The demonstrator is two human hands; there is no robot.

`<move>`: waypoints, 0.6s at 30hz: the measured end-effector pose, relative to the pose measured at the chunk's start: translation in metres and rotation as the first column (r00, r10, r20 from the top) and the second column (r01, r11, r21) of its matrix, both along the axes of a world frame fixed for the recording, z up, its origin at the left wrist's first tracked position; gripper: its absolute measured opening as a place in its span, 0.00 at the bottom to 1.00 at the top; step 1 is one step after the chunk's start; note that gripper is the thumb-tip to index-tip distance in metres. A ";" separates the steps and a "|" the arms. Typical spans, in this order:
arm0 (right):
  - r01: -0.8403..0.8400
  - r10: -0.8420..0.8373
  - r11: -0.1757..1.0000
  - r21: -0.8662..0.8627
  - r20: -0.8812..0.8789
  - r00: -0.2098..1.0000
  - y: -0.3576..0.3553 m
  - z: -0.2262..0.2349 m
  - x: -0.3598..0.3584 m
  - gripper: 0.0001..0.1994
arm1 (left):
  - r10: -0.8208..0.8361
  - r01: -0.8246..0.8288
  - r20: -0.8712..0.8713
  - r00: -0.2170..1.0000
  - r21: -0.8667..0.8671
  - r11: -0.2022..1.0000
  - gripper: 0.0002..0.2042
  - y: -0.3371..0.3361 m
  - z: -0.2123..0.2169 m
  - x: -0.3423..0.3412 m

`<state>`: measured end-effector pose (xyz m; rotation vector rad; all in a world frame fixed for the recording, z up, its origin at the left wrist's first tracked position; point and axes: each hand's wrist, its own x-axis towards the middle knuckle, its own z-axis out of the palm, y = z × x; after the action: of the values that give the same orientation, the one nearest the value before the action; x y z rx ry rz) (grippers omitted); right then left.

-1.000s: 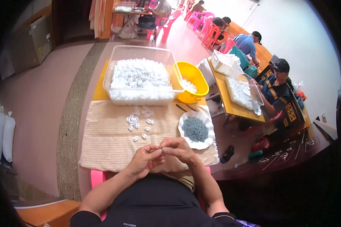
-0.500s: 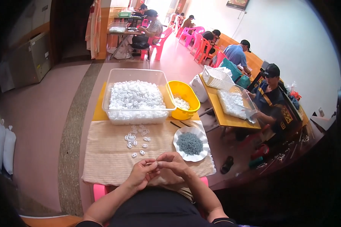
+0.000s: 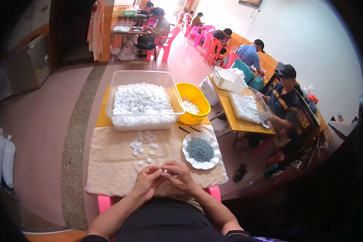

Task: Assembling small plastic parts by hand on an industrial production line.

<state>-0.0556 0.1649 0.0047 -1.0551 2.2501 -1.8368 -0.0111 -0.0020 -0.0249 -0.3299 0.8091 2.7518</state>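
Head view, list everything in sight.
Table: one, yellow, centre
Bin: one, clear, on table
Tub: one, yellow, beside bin
White pieces: many, white, bin, tub and cloth
Cloth: one, beige, on table
Dish: one, white, on cloth
Bits: many, grey, in dish
Sticks: two, black, near dish
Side table: one, yellow, right
Chairs: several, pink-red, background
Sacks: several, white, left
Co-workers: several, mixed clothing, background
Left hand: one, bare, over cloth
Right hand: one, bare, beside left

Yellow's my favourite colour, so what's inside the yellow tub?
Small white pieces lie heaped inside the yellow tub. The heap covers the bottom beneath it, so I can't see what's under there.
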 end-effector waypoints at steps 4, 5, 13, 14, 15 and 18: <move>0.090 -0.081 0.995 0.038 -0.189 0.979 -0.005 0.005 0.001 0.11 | 0.013 -0.013 0.034 0.999 -0.006 1.000 0.04 0.000 0.006 0.000; 0.101 -0.091 0.994 0.030 -0.237 0.967 -0.005 0.005 0.000 0.10 | 0.001 -0.001 0.026 1.000 -0.010 1.000 0.03 -0.001 0.005 -0.001; 0.182 -0.176 0.983 -0.001 -0.257 0.950 -0.006 -0.012 -0.005 0.09 | 0.013 -0.011 0.047 0.999 -0.050 0.999 0.04 -0.002 0.009 -0.006; 0.188 -0.185 0.982 -0.012 -0.238 0.953 -0.006 -0.013 -0.005 0.09 | 0.013 -0.010 0.037 0.999 -0.070 0.997 0.04 -0.002 0.010 -0.007; 0.181 -0.183 0.983 -0.031 -0.232 0.955 -0.006 -0.013 -0.005 0.09 | 0.011 -0.008 0.036 0.999 -0.076 0.997 0.04 -0.001 0.011 -0.007; 0.188 -0.182 0.982 0.004 -0.241 0.953 -0.004 -0.009 -0.003 0.08 | 0.015 -0.011 0.048 0.999 -0.085 0.996 0.04 0.001 0.009 -0.006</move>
<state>-0.0585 0.1608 -0.0046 -1.1541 2.5849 -1.8262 -0.0170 -0.0014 -0.0160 -0.4182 0.9157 2.7158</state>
